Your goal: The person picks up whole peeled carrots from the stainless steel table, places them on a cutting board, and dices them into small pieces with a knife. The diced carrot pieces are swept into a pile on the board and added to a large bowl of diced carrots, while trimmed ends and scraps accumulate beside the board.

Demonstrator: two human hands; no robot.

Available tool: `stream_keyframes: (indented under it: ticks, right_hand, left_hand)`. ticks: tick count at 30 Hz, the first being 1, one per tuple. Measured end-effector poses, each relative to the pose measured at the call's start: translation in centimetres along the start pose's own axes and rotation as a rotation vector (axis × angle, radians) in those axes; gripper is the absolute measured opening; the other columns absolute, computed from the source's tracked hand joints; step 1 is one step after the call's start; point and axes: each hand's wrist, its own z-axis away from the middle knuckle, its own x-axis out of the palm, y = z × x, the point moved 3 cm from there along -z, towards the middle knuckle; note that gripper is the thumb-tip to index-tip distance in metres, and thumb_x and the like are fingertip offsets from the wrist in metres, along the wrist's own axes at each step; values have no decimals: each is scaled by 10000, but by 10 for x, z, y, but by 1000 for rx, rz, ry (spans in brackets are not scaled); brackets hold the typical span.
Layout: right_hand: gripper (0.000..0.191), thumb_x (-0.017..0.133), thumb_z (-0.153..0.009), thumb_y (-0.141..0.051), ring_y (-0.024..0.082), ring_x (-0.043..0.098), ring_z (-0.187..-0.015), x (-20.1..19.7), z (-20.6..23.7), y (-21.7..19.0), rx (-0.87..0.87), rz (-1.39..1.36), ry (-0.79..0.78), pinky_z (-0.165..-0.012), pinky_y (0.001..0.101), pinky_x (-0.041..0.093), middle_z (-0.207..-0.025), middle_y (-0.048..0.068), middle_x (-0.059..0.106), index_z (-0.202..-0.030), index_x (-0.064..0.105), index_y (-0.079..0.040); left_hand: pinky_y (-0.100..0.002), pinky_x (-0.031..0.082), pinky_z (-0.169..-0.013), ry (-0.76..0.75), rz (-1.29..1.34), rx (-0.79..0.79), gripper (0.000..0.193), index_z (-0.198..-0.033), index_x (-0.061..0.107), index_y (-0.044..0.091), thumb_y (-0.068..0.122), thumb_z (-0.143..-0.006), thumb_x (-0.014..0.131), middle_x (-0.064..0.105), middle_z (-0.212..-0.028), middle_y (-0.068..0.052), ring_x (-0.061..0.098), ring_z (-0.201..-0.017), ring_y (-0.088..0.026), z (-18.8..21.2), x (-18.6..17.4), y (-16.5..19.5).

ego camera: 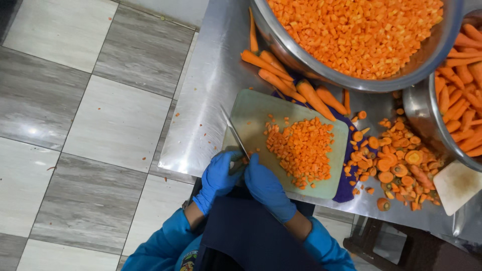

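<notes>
My left hand (218,175), in a blue glove, grips the handle of a knife (235,134) whose blade lies over the near left corner of a pale green cutting board (251,108). Beside it my right hand (266,186), also gloved in blue, rests on the board's near edge, fingertips against the blade by a small carrot bit; whether it pinches the bit is unclear. A heap of diced carrot (303,148) covers the middle of the board. Several whole peeled carrots (281,75) lie at its far edge.
A large steel bowl (296,57) of diced carrot stands behind the board; a second bowl (419,108) at right holds peeled carrots. Carrot ends (396,165) are piled right of the board, next to a white board (457,185). The steel table (206,85) ends at left over tiled floor (90,125).
</notes>
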Motion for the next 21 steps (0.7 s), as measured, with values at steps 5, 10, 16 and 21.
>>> stream_keyframes:
  ticks: [5, 10, 16, 21]
  right_hand:
    - [374, 562, -1019, -278, 433, 653, -702, -25, -1, 22, 214, -234, -14, -611, 527, 481, -761, 245, 640, -1248, 542, 18]
    - [427, 572, -1021, -271, 432, 640, -738, -27, 23, 12, 202, -292, 4, -647, 519, 480, -806, 266, 647, -1280, 485, 57]
    - [445, 548, -1003, -193, 406, 607, -692, -10, 20, 3, -83, -61, 110, -639, 499, 471, -910, 336, 621, -1336, 453, 86]
    - [363, 526, -1043, -223, 350, 605, -669, -33, 33, 50, 257, -264, 139, -602, 477, 463, -770, 219, 600, -1287, 477, 41]
  left_hand:
    - [-400, 535, -886, 24, 111, -20, 513, -1191, 631, 60, 171, -755, 879, 694, -1141, -153, 668, -1059, -331, 0, -3, 1]
    - [-317, 526, -974, 229, 426, -110, 371, -1202, 596, 33, 27, -866, 752, 683, -1292, -137, 667, -1182, -207, 10, -18, -8]
    - [-307, 496, -1054, 421, 463, -59, 316, -1215, 568, 19, -60, -917, 635, 611, -1350, -157, 617, -1252, -207, 1, -35, 0]
    - [-398, 461, -1144, 172, 204, 76, 439, -1339, 561, 31, 39, -916, 680, 561, -1439, -179, 560, -1355, -321, -32, -34, 33]
